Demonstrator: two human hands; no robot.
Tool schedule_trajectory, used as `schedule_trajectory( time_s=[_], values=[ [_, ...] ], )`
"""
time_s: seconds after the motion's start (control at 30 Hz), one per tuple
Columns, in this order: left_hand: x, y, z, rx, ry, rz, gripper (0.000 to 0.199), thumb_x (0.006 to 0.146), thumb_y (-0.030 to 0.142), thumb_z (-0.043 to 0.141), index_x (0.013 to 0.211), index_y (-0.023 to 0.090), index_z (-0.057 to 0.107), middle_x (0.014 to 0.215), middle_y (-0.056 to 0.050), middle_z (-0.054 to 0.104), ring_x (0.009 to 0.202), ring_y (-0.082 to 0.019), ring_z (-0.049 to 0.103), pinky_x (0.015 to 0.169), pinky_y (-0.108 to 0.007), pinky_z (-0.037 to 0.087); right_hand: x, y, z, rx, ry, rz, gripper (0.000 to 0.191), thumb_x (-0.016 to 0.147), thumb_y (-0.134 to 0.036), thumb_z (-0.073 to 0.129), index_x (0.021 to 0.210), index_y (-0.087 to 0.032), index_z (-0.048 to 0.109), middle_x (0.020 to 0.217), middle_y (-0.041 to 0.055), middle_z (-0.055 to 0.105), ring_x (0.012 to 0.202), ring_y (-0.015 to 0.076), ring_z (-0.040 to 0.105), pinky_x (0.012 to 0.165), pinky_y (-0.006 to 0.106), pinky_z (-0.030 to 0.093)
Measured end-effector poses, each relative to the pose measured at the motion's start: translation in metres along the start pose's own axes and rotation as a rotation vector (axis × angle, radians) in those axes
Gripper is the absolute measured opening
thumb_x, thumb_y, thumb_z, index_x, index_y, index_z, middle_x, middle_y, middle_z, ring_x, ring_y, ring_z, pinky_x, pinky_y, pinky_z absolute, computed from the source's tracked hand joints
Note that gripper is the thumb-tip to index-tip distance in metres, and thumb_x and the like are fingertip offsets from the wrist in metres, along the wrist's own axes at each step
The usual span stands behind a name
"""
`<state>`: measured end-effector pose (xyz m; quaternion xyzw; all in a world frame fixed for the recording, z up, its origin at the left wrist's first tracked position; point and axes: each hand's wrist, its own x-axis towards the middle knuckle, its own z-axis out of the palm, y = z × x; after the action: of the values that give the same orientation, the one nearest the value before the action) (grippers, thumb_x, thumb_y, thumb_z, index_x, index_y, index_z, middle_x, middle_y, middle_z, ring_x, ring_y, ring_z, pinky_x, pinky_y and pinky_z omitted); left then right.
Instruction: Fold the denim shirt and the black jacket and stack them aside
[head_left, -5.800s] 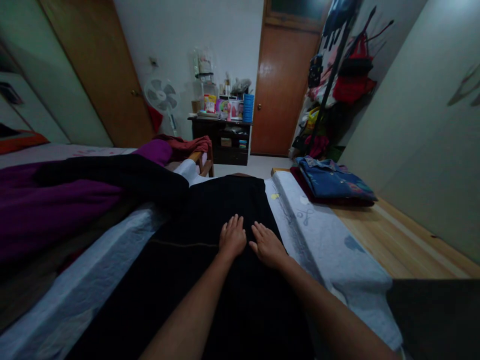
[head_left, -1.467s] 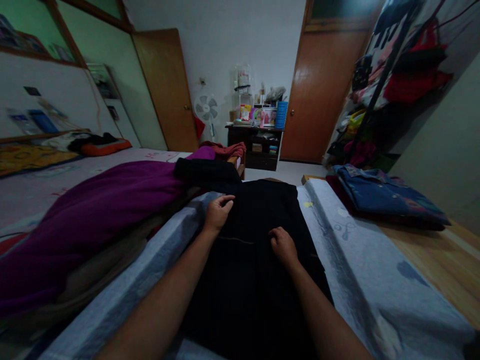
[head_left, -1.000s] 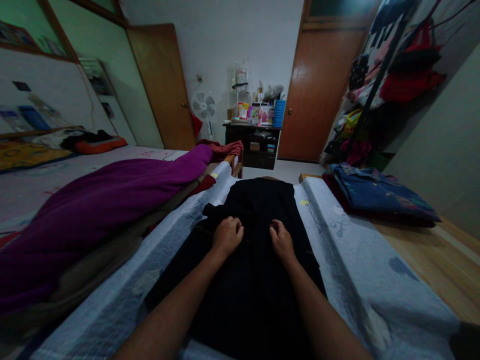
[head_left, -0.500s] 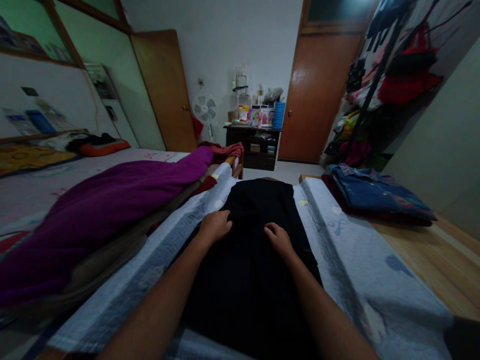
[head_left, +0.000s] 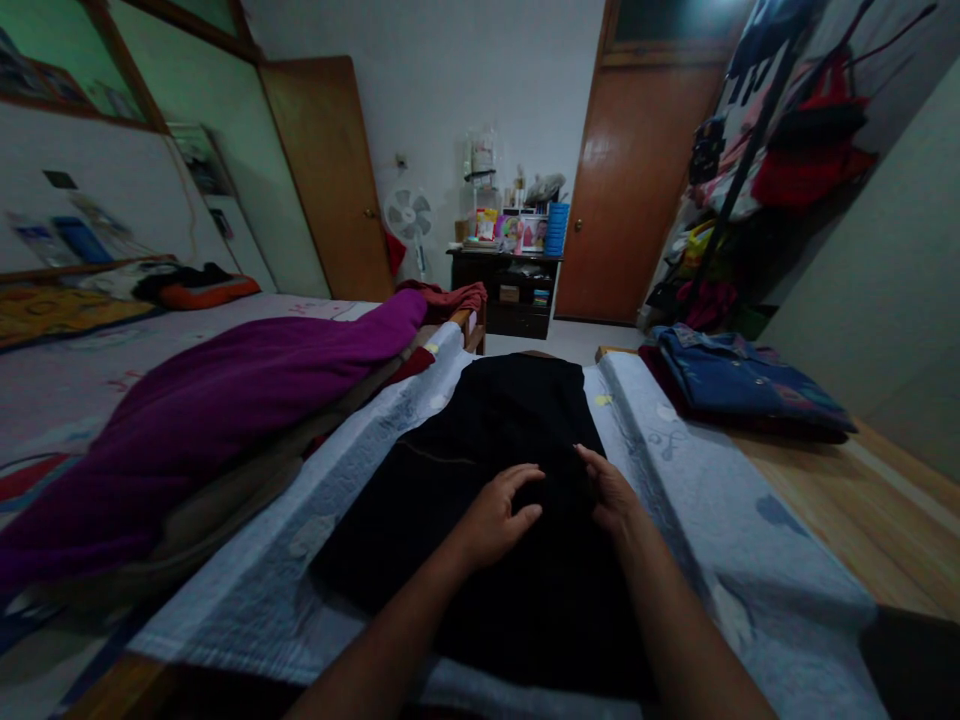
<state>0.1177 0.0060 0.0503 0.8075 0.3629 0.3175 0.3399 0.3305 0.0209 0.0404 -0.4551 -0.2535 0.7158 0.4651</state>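
A black garment [head_left: 517, 410] lies spread over a pale patterned sheet [head_left: 352, 470], and its dark folds hide what kind it is. My left hand [head_left: 499, 512] is over the middle of the cloth, thumb and fingers apart and gently curved. Just to its right, my right hand [head_left: 611, 492] touches the garment near its right side. Its fingers are bent loosely with a gap between them and the thumb. A thin light line crosses the garment's left part, which fans out toward the sheet's left side.
A purple blanket [head_left: 247, 400] is heaped on the bed at left. Folded denim clothing [head_left: 742, 375] rests on a dark red piece at right, beside a bare wooden board [head_left: 810, 495]. Farther back stand a white fan [head_left: 409, 215], a dark cabinet [head_left: 502, 310] and a brown door [head_left: 622, 200].
Both hands have moved right and a little nearer to me, the left more than the right. The garment's left part now lies spread out wider to the left.
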Motion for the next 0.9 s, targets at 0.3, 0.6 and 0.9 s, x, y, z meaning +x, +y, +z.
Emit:
schedule_trajectory(
  time_s=[0.3, 0.6, 0.9],
  values=[
    [-0.064, -0.066, -0.063, 1.057, 0.371, -0.409, 0.044, 0.082, 0.020, 0.054, 0.126, 0.013, 0.054, 0.140, -0.020, 0.045, 0.133, -0.035, 0.037, 0.107, -0.051, 0.029, -0.009, 0.010, -0.025, 0.411, 0.285, -0.290, 0.011, 0.078, -0.017, 0.058, 0.087, -0.020, 0.063, 0.072, -0.0020, 0.071, 0.069, 0.0147, 0.068, 0.072, 0.026, 0.057],
    [-0.062, -0.056, -0.088, 1.105, 0.214, -0.715, 0.064, 0.086, 0.027, 0.051, 0.143, 0.009, 0.030, 0.118, -0.021, 0.060, 0.105, -0.034, 0.059, 0.085, -0.042, 0.044, -0.029, 0.019, -0.024, -0.236, 0.420, -0.299, 0.055, 0.065, -0.020, 0.073, 0.117, -0.023, 0.055, 0.081, -0.0005, 0.069, 0.062, 0.0169, 0.065, 0.052, 0.028, 0.053],
    [-0.056, -0.059, -0.106, 0.993, 0.136, -0.824, 0.043, 0.082, 0.029, 0.057, 0.121, 0.011, 0.052, 0.109, -0.018, 0.067, 0.106, -0.032, 0.061, 0.084, -0.037, 0.045, -0.022, -0.031, 0.000, -0.072, 0.389, -0.455, 0.052, 0.058, -0.015, 0.066, 0.108, -0.021, 0.058, 0.068, -0.0035, 0.065, 0.056, 0.0135, 0.060, 0.050, 0.023, 0.049]
  ],
)
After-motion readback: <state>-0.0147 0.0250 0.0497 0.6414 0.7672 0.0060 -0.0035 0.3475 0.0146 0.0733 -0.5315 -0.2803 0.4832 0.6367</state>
